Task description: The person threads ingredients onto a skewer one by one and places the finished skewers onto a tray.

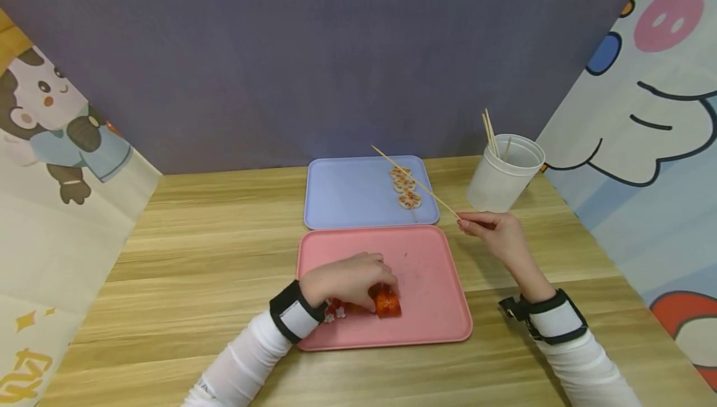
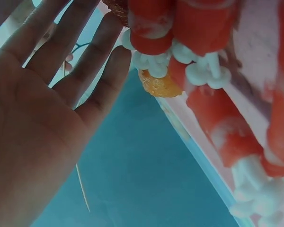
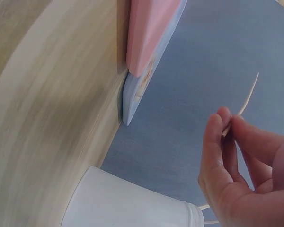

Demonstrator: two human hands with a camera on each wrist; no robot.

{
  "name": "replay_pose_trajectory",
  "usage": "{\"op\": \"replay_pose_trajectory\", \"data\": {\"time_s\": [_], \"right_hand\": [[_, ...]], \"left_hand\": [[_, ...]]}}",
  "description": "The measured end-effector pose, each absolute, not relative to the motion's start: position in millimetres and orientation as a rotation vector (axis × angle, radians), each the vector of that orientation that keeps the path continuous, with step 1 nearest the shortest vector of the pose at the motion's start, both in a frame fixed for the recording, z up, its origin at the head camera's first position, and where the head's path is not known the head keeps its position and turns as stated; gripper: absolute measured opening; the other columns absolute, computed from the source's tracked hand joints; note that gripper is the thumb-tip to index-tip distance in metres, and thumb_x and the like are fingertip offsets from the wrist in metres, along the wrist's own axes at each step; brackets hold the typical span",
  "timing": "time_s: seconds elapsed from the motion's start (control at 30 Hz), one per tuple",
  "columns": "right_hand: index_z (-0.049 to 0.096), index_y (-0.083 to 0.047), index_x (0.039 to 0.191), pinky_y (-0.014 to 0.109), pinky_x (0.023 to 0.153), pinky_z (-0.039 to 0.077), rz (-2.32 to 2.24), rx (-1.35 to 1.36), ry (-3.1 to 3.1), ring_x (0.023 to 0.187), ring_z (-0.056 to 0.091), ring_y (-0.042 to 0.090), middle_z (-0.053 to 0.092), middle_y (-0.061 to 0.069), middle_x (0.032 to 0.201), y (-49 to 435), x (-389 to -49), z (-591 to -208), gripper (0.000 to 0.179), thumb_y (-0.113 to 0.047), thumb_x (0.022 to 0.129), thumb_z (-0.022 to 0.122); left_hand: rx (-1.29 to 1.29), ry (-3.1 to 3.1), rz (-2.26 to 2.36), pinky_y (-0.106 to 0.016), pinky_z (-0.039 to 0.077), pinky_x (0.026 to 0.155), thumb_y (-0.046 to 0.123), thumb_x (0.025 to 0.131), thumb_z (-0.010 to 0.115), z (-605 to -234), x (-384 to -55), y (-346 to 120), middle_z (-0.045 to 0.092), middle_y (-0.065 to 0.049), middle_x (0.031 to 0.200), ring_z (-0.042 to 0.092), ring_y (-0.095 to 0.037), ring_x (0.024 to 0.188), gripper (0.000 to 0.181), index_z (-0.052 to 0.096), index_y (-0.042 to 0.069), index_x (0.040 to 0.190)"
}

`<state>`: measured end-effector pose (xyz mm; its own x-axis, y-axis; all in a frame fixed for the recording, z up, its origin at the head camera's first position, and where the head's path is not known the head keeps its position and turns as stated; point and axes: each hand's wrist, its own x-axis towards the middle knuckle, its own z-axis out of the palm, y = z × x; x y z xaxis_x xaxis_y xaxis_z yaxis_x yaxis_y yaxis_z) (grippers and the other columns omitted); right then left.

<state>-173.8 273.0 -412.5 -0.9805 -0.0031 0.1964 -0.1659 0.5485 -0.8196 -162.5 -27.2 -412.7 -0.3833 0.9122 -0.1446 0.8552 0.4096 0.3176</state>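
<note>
Over the pink tray (image 1: pixel 426 326) my left hand (image 1: pixel 350 276) bends down, thumb and fingers around a glossy orange-red food block (image 1: pixel 388 303). Beside and under that hand lie red-and-white rolls (image 2: pixel 222 125) with white mushroom-like ends, partly hidden by it in the head view. An orange piece (image 2: pixel 161 85) sits among them in the left wrist view. My right hand (image 1: pixel 495 236) pinches a thin wooden skewer (image 1: pixel 417 182) near one end, between thumb and fingertips. Its pointed end slants up and left, above the blue tray (image 1: pixel 347 192).
Several lotus root slices (image 1: pixel 409 200) line up on a stick at the blue tray's right side. A white bucket (image 1: pixel 495 183) holding more skewers (image 1: pixel 490 133) stands at the back right, close to my right hand. A dark grey panel (image 1: pixel 358 58) rises behind the wooden table (image 1: pixel 213 251).
</note>
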Motion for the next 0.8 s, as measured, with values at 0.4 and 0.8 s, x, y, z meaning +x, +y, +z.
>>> {"op": "replay_pose_trajectory", "data": {"time_s": [0.4,0.8], "right_hand": [[0.070,0.005,0.105,0.013,0.065,0.053,1.386,0.159,-2.603,0.073,0.062,-0.012,0.069,0.025,0.097,273,-173,-410,0.022,-0.007,0.086,0.067],[0.074,-0.003,0.101,0.009,0.062,0.048,1.152,0.273,-2.635,0.072,0.059,-0.013,0.073,0.016,0.092,258,-171,-382,0.017,-0.007,0.086,0.068]], "left_hand": [[1.549,2.355,0.360,-0.016,0.040,0.076,0.024,0.069,0.083,-413,-162,-27,0.063,0.018,0.094,0.050,-0.004,0.088,0.038,0.069,0.026,0.104],[1.138,2.517,1.055,-0.030,0.055,0.075,0.018,0.073,0.081,-387,-198,-66,0.066,0.004,0.096,0.063,-0.010,0.086,0.036,0.066,0.015,0.105]]}}
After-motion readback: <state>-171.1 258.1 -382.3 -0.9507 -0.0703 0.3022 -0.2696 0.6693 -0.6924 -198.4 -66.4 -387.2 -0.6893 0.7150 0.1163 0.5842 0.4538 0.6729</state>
